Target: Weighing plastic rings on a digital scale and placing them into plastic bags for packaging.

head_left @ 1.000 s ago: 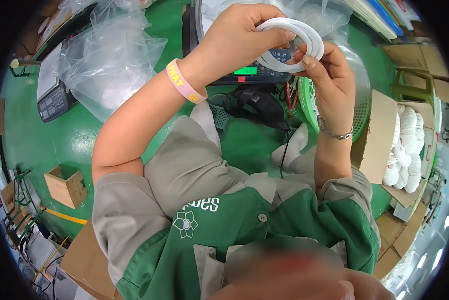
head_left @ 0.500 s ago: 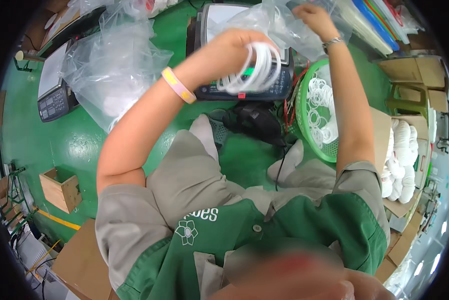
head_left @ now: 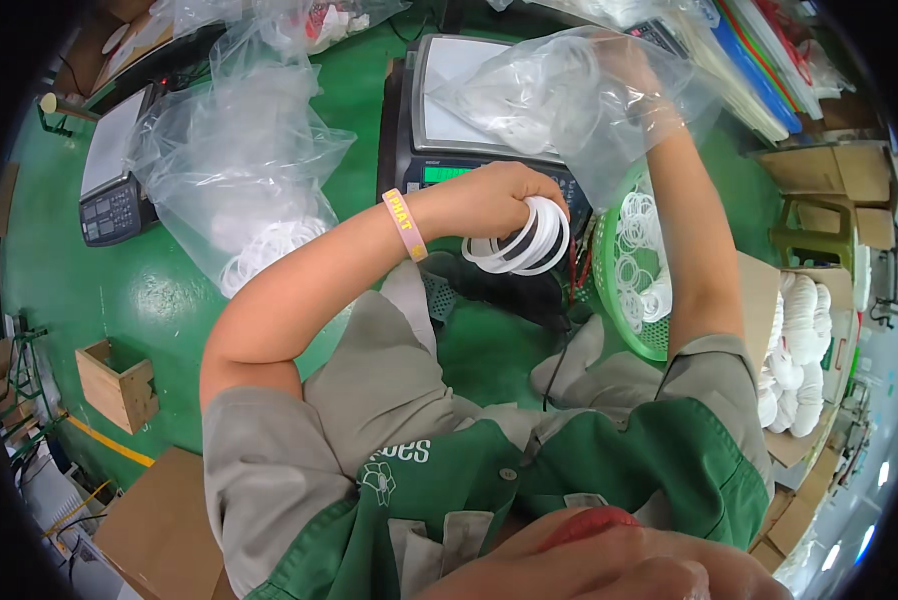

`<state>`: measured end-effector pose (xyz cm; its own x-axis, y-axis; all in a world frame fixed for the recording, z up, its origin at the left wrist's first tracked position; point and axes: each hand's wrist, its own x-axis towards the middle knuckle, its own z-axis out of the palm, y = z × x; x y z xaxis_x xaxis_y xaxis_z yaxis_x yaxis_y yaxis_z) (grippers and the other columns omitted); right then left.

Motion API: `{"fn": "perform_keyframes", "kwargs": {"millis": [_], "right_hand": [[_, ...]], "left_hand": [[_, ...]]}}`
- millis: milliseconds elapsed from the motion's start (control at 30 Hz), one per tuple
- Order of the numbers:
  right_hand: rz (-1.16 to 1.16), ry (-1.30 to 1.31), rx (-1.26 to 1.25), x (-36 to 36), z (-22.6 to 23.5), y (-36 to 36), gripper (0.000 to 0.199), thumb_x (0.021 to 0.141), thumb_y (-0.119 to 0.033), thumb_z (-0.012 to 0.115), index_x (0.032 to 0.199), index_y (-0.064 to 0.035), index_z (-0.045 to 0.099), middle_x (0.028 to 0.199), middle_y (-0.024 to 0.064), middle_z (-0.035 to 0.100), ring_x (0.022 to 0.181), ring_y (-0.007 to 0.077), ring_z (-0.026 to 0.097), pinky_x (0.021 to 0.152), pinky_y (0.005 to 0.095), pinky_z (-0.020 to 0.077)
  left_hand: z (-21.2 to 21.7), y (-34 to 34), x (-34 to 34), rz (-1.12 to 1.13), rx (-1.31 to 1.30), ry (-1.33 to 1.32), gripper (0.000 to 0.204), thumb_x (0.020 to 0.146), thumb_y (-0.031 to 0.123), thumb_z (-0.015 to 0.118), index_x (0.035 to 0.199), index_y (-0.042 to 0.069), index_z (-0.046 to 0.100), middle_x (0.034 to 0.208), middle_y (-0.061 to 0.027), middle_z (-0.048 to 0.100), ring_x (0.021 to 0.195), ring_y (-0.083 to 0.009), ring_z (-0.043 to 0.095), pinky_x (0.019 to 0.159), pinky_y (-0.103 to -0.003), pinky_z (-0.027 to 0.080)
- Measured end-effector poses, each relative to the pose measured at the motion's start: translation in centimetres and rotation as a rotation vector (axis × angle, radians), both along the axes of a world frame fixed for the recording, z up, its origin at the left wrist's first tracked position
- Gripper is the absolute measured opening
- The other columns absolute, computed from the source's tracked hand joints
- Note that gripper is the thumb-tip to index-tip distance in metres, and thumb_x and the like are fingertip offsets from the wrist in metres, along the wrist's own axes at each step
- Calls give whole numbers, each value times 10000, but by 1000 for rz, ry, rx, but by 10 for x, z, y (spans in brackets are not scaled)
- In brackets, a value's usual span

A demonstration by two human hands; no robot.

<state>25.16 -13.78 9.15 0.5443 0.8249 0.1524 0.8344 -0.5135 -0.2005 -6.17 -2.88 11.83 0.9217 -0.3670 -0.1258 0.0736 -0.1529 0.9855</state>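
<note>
My left hand (head_left: 494, 195) holds a stack of several white rings (head_left: 524, 238) above the green table, in front of a digital scale (head_left: 459, 110). A pink-and-yellow band sits on that wrist. My right hand (head_left: 629, 75) is up at the back, gripping a clear plastic bag (head_left: 559, 100) that lies over the scale's platform; the hand shows only dimly through the plastic. A green basket (head_left: 629, 265) with more white rings stands just right of the left hand.
A large clear bag (head_left: 239, 170) with white rings lies to the left, beside a second scale (head_left: 114, 195). A small wooden box (head_left: 119, 385) stands at the left edge. Cardboard boxes (head_left: 799, 350) with white ring stacks are on the right.
My right hand let go of the rings and reached up to the clear bag on the scale. My left hand lowered, keeping the ring stack.
</note>
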Motion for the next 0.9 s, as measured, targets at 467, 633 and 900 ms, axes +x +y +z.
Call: {"fn": "perform_keyframes", "kwargs": {"millis": [467, 633, 900], "right_hand": [[-269, 922, 469, -97, 61, -28, 242, 821, -168, 522, 1008, -59, 630, 940, 19, 594, 835, 132, 543, 724, 254, 442], [-175, 644, 262, -77, 88, 26, 238, 833, -198, 503, 963, -47, 632, 849, 23, 618, 765, 171, 569, 716, 273, 460], [-127, 362, 110, -85, 104, 30, 215, 891, -177, 456, 878, -26, 607, 753, 45, 616, 613, 146, 573, 603, 270, 471]], "left_hand": [[-15, -35, -9, -218, 75, -221, 313, 782, 27, 456, 1058, 51, 600, 999, -114, 618, 968, -229, 564, 849, -304, 418], [-8, -41, 54, -128, 885, -470, 548, 671, 39, 508, 1174, 253, 548, 1307, -160, 400, 944, -325, 573, 822, -381, 457], [-46, 66, 79, 292, 943, -457, 580, 658, -38, 450, 1177, 199, 552, 1425, -146, 207, 1047, -325, 527, 825, -379, 453]]}}
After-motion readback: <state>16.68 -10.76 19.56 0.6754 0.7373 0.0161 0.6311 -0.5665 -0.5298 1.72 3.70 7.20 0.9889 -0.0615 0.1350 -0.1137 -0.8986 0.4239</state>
